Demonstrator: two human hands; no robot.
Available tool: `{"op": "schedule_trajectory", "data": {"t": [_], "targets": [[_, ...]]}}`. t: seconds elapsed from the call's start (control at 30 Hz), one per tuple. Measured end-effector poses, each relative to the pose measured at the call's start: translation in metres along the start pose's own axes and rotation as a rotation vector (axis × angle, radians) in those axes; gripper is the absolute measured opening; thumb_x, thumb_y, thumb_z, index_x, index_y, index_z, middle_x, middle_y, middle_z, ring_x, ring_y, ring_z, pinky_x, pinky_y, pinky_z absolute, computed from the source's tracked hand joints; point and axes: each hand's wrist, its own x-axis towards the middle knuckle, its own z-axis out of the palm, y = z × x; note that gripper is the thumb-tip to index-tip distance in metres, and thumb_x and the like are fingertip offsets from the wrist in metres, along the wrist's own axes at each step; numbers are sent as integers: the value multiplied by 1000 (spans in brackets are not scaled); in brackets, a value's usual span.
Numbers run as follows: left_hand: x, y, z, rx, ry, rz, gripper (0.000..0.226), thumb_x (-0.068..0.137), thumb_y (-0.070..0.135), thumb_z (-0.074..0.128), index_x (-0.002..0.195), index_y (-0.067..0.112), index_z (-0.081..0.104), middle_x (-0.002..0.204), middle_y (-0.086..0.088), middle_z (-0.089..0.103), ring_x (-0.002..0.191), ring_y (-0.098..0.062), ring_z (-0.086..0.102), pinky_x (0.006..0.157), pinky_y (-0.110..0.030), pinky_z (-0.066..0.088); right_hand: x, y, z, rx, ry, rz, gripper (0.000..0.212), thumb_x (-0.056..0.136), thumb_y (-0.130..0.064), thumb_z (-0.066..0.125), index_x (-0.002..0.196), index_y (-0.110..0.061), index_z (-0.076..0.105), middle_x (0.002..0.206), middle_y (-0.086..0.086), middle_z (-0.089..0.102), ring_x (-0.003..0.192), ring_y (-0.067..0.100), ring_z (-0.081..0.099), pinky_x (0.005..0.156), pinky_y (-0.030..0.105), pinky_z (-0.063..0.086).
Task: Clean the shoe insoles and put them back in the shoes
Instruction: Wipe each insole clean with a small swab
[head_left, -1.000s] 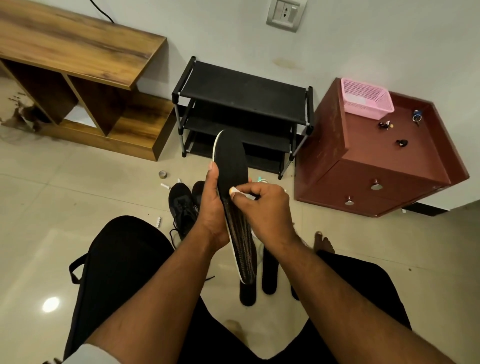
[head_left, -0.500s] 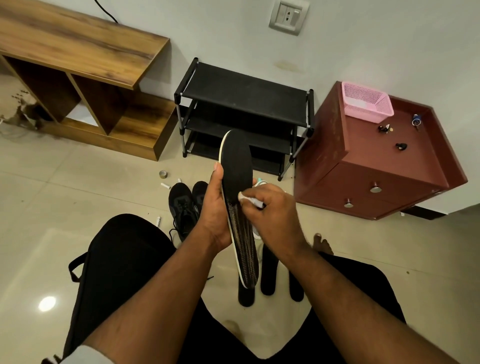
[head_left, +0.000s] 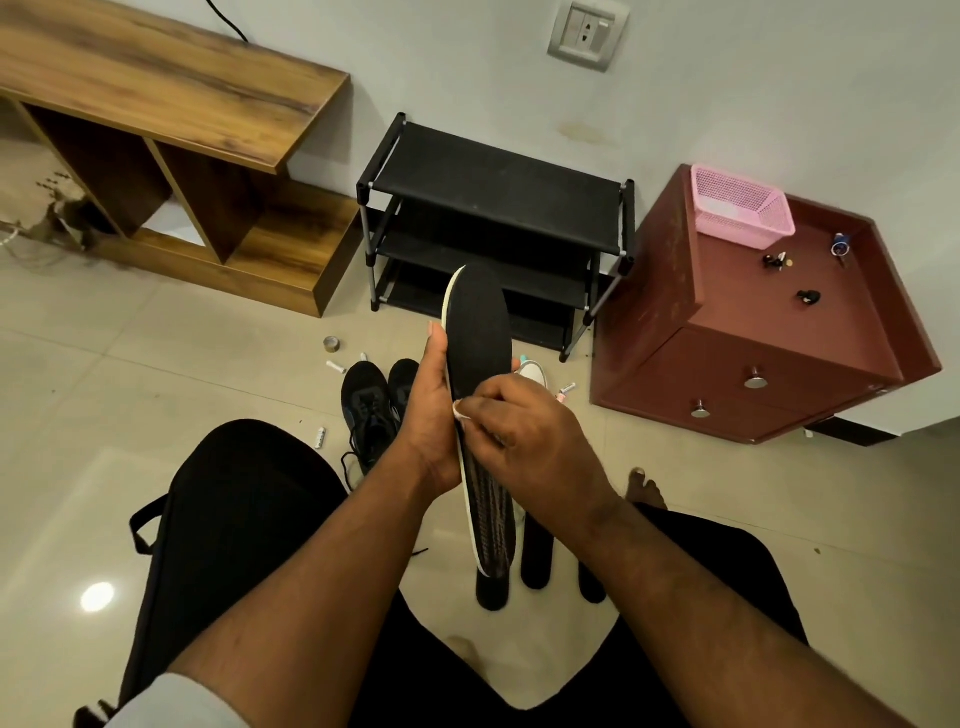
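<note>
The left hand (head_left: 434, 415) grips a black insole (head_left: 478, 364) upright above the floor (head_left: 156, 415); the right hand (head_left: 524, 436) pinches what looks like a white wipe (head_left: 460, 410) against its middle, black shoes (head_left: 371, 405) beneath.

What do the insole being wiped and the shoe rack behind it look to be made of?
The insole: likely foam with a matte black fabric face, going by its pale edge and dull surface; its lower part looks ribbed. The shoe rack: apparently black fabric shelves on metal tubes with black plastic joints; the posts glint grey.
</note>
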Motion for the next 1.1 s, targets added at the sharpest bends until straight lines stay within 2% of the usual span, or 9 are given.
{"op": "schedule_trajectory", "data": {"t": [0.13,0.2,0.33,0.5,0.63,0.73,0.83,1.0,1.1], "targets": [[0,-3,-1,-37,2,2,86,88,76,36,118,2,69,117,-18,66,114,-31,62,107,-44,45,7,6,-1,2,-9,24,32,89,-25,46,98,-7,71,92,5,62,82,12,56,77,22,47],[0,-3,0,-42,-8,-8,88,87,77,35,115,2,70,113,-17,67,110,-30,64,103,-43,48,3,9,-1,-7,-35,-1,31,89,-25,47,98,-7,71,92,6,62,83,13,57,74,24,49],[1,-1,0,-45,-10,-21,86,87,78,31,96,6,78,99,-14,71,89,-24,69,84,-36,57,-11,5,-1,-24,-77,-68,30,90,-25,48,98,-7,71,92,6,63,84,15,58,74,26,51],[-2,-4,2,-72,-6,-40,77,88,74,40,105,8,76,109,-15,69,107,-29,65,106,-43,45,13,10,-7,-68,-70,-73,25,90,-20,52,99,-6,70,92,6,62,84,14,55,73,27,50],[-4,-3,3,-84,-6,-41,74,90,72,39,98,10,79,107,-14,71,104,-28,68,103,-42,47,19,11,-8,-94,-86,-92,29,90,-22,47,98,-6,70,90,6,61,82,15,55,70,27,49],[-3,-1,0,-71,-13,-49,85,88,76,35,111,4,73,116,-18,66,109,-30,62,105,-45,44,-2,5,-8,-71,-131,-134,31,90,-24,45,98,-6,70,91,6,61,82,14,54,72,26,48],[0,-1,0,-56,-18,-71,91,86,79,34,116,1,69,115,-19,62,104,-30,61,103,-44,44,-15,3,-6,-66,-140,-138,32,91,-25,46,100,-6,70,93,7,62,83,16,56,73,28,51],[-8,-10,5,-109,-52,-95,74,87,73,44,108,8,75,115,-16,68,114,-30,63,107,-43,45,14,6,-14,-109,-81,-93,30,91,-23,46,97,-6,70,91,7,62,83,15,56,72,29,50],[-9,-9,3,-116,-24,-76,74,87,73,45,108,9,75,118,-17,68,117,-30,62,106,-44,45,19,3,-13,-114,-81,-108,33,90,-23,44,92,-4,71,88,8,62,79,16,56,69,27,50]]}}
